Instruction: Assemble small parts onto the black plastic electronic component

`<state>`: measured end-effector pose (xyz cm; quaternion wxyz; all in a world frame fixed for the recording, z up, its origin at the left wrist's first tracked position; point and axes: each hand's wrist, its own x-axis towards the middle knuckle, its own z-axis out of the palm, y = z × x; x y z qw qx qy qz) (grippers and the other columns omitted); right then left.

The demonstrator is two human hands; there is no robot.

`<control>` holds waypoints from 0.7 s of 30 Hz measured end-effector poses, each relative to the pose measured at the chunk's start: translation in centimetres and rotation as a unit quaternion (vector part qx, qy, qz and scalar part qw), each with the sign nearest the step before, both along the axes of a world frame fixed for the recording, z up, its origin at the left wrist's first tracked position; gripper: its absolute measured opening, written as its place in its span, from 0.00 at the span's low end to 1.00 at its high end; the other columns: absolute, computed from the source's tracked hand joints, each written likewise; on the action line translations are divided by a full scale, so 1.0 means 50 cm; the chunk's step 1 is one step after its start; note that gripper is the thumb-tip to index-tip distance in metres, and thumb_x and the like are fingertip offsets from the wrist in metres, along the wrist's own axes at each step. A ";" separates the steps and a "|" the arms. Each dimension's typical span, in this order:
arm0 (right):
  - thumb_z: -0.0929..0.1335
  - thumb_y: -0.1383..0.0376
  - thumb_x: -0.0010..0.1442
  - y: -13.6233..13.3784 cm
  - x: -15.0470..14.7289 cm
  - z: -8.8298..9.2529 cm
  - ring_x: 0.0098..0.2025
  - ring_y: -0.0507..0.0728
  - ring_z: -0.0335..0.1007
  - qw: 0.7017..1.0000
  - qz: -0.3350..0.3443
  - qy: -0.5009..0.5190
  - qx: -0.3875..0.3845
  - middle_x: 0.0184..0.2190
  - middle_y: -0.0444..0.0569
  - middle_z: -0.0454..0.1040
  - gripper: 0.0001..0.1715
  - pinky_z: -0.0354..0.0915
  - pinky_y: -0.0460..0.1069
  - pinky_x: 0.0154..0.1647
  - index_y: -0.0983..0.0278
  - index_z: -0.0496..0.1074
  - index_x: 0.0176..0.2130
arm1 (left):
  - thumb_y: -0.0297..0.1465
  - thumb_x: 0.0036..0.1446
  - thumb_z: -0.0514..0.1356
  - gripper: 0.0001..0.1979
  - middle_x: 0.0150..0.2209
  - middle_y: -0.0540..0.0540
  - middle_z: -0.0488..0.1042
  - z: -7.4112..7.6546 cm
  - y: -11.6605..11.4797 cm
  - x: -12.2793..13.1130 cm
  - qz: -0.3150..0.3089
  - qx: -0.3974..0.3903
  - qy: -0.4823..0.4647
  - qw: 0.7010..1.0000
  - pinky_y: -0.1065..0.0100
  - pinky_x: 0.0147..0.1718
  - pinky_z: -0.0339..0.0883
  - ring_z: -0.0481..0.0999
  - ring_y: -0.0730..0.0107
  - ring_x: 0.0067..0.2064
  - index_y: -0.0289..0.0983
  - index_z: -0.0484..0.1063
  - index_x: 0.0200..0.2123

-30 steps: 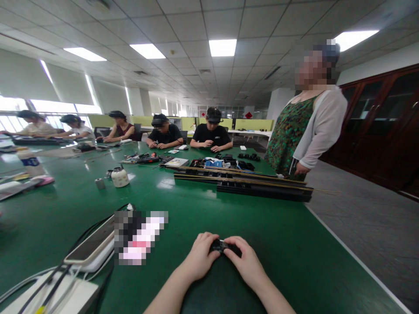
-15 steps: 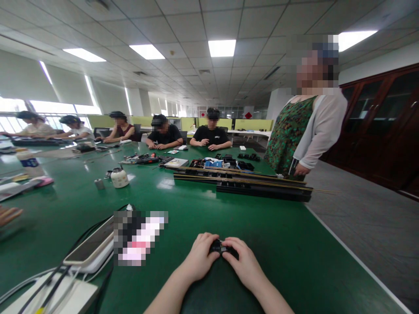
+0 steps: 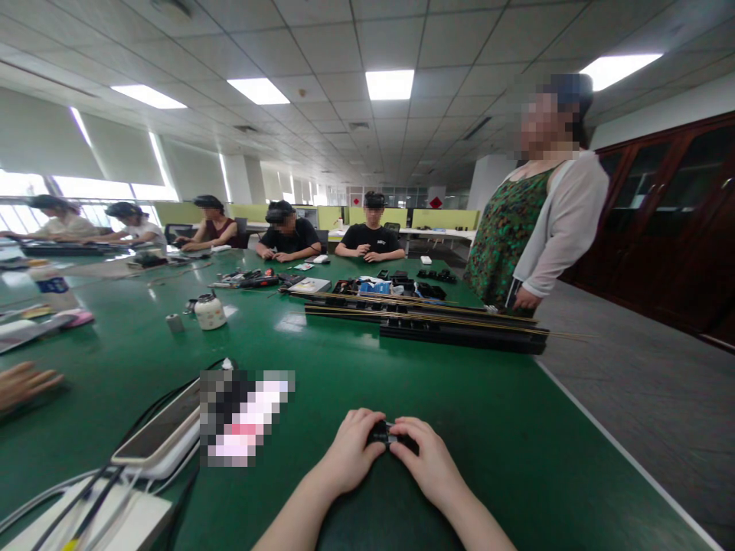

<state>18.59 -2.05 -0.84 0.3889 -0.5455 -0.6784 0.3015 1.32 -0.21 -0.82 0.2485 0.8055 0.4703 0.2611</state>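
Green matte table (image 3: 505, 428) | left hand (image 3: 350, 451), right hand (image 3: 428, 463) both pinch small black part (image 3: 386, 435)

A co-worker's hand (image 3: 26, 385) slides in from the left edge onto the table (image 3: 344, 367). Fingers and palm now show where a second ago almost nothing does. The right hand (image 3: 428, 467) draws its fingers closer over the black part (image 3: 383, 436), covering more of it than before.
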 end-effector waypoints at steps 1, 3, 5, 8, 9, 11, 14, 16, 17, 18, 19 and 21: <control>0.68 0.64 0.47 0.000 0.000 0.001 0.48 0.60 0.66 1.000 -0.002 -0.002 -0.001 0.42 0.48 0.74 0.10 0.57 0.55 0.53 0.57 0.75 0.33 | 0.29 0.51 0.54 0.18 0.45 0.45 0.68 0.000 0.000 0.000 0.001 0.000 0.000 1.000 0.61 0.49 0.57 0.63 0.62 0.48 0.40 0.65 0.47; 0.68 0.64 0.47 -0.002 -0.001 0.004 0.48 0.60 0.66 1.000 -0.006 -0.004 -0.003 0.42 0.48 0.74 0.10 0.58 0.55 0.53 0.58 0.75 0.33 | 0.29 0.51 0.54 0.18 0.45 0.44 0.67 -0.001 0.000 0.000 0.002 -0.002 0.000 1.000 0.61 0.49 0.56 0.63 0.62 0.48 0.39 0.65 0.47; 0.68 0.65 0.47 -0.004 -0.002 0.008 0.48 0.61 0.66 1.000 -0.005 -0.005 -0.001 0.41 0.48 0.74 0.11 0.58 0.54 0.52 0.58 0.75 0.34 | 0.29 0.51 0.54 0.18 0.45 0.44 0.67 0.000 0.000 0.000 0.004 -0.004 0.000 1.000 0.62 0.49 0.56 0.63 0.62 0.48 0.39 0.65 0.48; 0.68 0.66 0.46 -0.006 -0.003 0.013 0.46 0.60 0.67 1.000 0.000 -0.005 0.002 0.40 0.48 0.74 0.15 0.60 0.53 0.50 0.59 0.73 0.37 | 0.28 0.51 0.54 0.19 0.46 0.44 0.67 0.000 -0.001 0.000 0.005 -0.005 -0.002 1.000 0.62 0.50 0.55 0.62 0.62 0.49 0.39 0.64 0.49; 0.67 0.66 0.46 -0.006 -0.003 0.013 0.46 0.60 0.67 1.000 -0.003 -0.005 0.001 0.41 0.48 0.74 0.16 0.60 0.53 0.50 0.59 0.73 0.39 | 0.28 0.51 0.54 0.20 0.47 0.44 0.66 0.001 -0.001 0.000 0.005 -0.006 -0.003 1.000 0.62 0.51 0.55 0.62 0.62 0.49 0.39 0.64 0.49; 0.67 0.66 0.46 -0.006 -0.003 0.012 0.46 0.60 0.67 1.000 -0.010 -0.004 -0.002 0.42 0.49 0.74 0.19 0.60 0.53 0.50 0.60 0.71 0.41 | 0.28 0.51 0.54 0.20 0.48 0.44 0.66 0.001 -0.001 0.001 0.004 -0.010 -0.004 1.000 0.62 0.51 0.54 0.62 0.62 0.50 0.39 0.64 0.50; 0.67 0.67 0.45 -0.006 -0.003 0.007 0.47 0.60 0.66 1.000 -0.011 -0.003 -0.001 0.43 0.49 0.73 0.21 0.60 0.53 0.51 0.60 0.70 0.42 | 0.28 0.51 0.54 0.21 0.49 0.43 0.65 -0.001 0.000 0.000 0.008 -0.015 -0.004 1.000 0.62 0.52 0.54 0.61 0.62 0.51 0.37 0.63 0.50; 0.67 0.67 0.46 -0.005 -0.003 0.005 0.47 0.60 0.66 1.000 -0.010 -0.003 0.002 0.43 0.49 0.73 0.21 0.59 0.53 0.51 0.60 0.70 0.43 | 0.27 0.51 0.53 0.21 0.49 0.43 0.65 -0.004 0.001 0.000 0.013 -0.016 -0.005 1.000 0.62 0.52 0.54 0.61 0.62 0.51 0.36 0.63 0.51; 0.67 0.67 0.46 -0.005 -0.003 0.004 0.47 0.60 0.66 1.000 -0.010 -0.003 0.003 0.43 0.49 0.73 0.21 0.59 0.53 0.51 0.60 0.70 0.43 | 0.27 0.51 0.53 0.21 0.49 0.43 0.65 -0.005 0.001 0.000 0.015 -0.016 -0.006 1.000 0.62 0.52 0.54 0.61 0.62 0.51 0.36 0.63 0.51; 0.67 0.67 0.46 -0.006 -0.003 0.004 0.48 0.60 0.66 1.000 -0.011 -0.003 0.004 0.43 0.49 0.73 0.21 0.59 0.53 0.51 0.60 0.70 0.43 | 0.27 0.51 0.53 0.22 0.50 0.43 0.65 -0.006 0.002 0.000 0.017 -0.017 -0.006 1.000 0.62 0.52 0.54 0.61 0.62 0.51 0.37 0.63 0.51; 0.67 0.67 0.46 -0.006 -0.004 0.003 0.48 0.60 0.66 1.000 -0.011 -0.004 0.005 0.44 0.49 0.72 0.21 0.59 0.53 0.51 0.60 0.70 0.43 | 0.27 0.51 0.53 0.22 0.50 0.43 0.65 -0.008 0.002 0.000 0.018 -0.017 -0.006 1.000 0.62 0.52 0.54 0.61 0.62 0.52 0.37 0.62 0.51; 0.66 0.67 0.47 -0.006 -0.004 0.003 0.48 0.60 0.66 1.000 -0.010 -0.008 0.006 0.44 0.50 0.72 0.20 0.59 0.53 0.52 0.61 0.70 0.43 | 0.27 0.51 0.53 0.22 0.50 0.43 0.65 -0.010 0.003 0.000 0.019 -0.015 -0.004 1.000 0.62 0.53 0.54 0.61 0.62 0.52 0.37 0.62 0.51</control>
